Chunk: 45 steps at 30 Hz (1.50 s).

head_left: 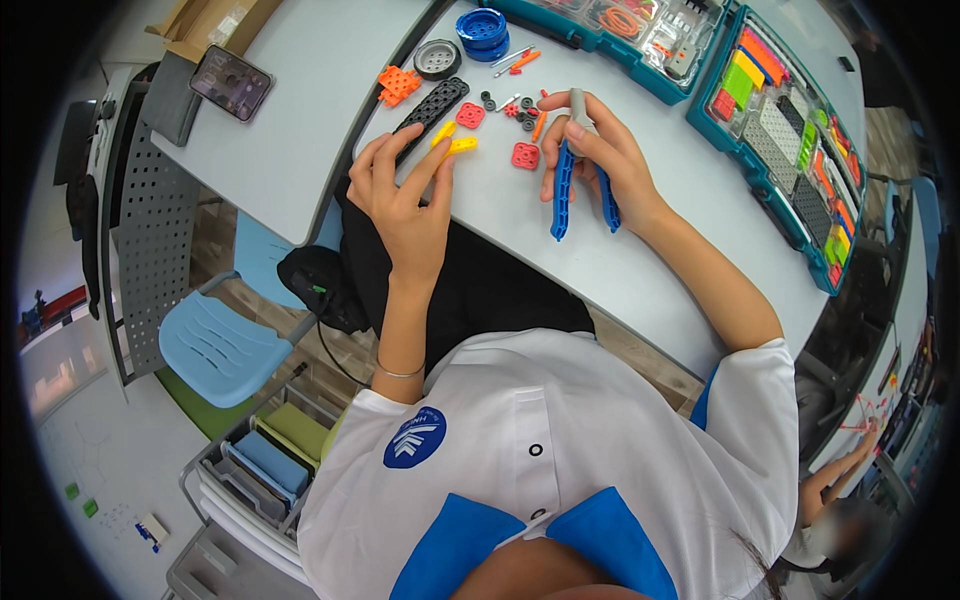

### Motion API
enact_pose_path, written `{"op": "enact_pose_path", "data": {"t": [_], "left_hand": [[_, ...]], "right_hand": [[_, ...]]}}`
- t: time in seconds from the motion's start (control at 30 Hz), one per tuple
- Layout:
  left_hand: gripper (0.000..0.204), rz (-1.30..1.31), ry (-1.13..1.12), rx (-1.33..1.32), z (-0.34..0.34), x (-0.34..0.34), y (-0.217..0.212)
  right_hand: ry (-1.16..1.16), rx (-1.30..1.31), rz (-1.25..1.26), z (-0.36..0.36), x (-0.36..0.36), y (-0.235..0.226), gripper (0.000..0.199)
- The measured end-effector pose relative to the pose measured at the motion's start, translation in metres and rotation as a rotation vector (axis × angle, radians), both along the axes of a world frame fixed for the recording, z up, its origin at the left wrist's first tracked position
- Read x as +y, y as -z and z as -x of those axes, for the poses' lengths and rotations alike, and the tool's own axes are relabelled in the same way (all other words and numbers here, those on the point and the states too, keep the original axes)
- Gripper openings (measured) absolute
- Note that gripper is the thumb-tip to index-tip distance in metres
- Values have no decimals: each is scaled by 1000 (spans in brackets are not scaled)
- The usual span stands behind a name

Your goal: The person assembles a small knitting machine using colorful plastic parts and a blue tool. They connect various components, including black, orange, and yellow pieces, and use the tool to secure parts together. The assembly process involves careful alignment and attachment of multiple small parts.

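My left hand [405, 205] is at the table's near edge, thumb and index finger closed at a small yellow building piece [461, 147]. Beside it, partly behind a fingertip, is another yellow part [442, 132]. Under the outer fingers a long black perforated beam [432, 115] lies slantwise. My right hand [605, 155] grips plastic pliers [563, 195] by their grey head, with the two blue handles spread and hanging toward me. Close to the right fingers lie a red square plate [525, 155] and an orange rod [539, 126].
Farther back are a blue wheel [482, 35], a grey wheel rim [437, 60], orange perforated pieces [399, 86] and a red block [469, 115]. Teal sorting cases [700, 112] of parts stand at back right. A phone [231, 83] lies at left. Blue chair [222, 340] below.
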<state>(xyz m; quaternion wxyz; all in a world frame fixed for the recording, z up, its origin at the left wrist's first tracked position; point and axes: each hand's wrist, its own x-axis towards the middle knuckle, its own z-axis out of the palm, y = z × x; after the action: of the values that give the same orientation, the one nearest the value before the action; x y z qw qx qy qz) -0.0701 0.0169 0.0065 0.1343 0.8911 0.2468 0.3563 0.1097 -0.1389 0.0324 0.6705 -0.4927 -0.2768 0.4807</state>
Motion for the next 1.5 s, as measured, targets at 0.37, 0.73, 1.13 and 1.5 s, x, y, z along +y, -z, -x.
{"op": "enact_pose_path", "data": {"t": [0.37,0.73,1.13,1.5], "left_hand": [[23,-2,-47,56,-1,0,5],[31,111,218,87,-30,-32,-2],[27,6,-11,94,-10,-12,1],[29,-41,88,100,-40,-10,-7]], "right_hand": [[96,25,-63,-2,0,2,45],[92,111,-76,-4,-4,6,39],[106,83,-41,1,-1,1,39],[56,71,-33,0,-7,-3,37]]}}
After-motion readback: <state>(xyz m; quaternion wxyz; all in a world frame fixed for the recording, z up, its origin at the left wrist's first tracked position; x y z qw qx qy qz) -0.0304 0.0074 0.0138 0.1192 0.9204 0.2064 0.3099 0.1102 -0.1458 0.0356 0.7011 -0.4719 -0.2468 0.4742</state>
